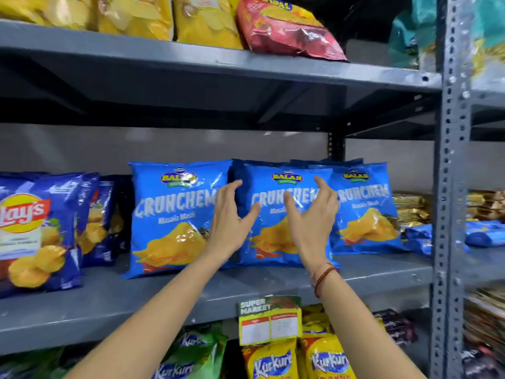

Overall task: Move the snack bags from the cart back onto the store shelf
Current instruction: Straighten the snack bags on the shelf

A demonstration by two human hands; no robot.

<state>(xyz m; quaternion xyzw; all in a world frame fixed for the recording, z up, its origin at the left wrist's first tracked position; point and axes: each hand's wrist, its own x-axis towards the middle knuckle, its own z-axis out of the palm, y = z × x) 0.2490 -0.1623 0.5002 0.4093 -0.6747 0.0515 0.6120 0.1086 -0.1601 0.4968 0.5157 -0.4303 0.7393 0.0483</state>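
Grey metal shelving [273, 285] fills the aisle, with a yellow price tag [270, 321] clipped to its near edge. Both bare arms reach over it, the left hand [232, 217] and right hand [311, 214] spread open, flanking the middle blue Crunchem bag [273, 242]. That bag stands upright on the shelf between two matching bags, with Lay's bags [35, 231] further left.

Both hands — left hand [231, 217], right hand [311, 214] — spread open around the upright middle Crunchem bag [273, 242]
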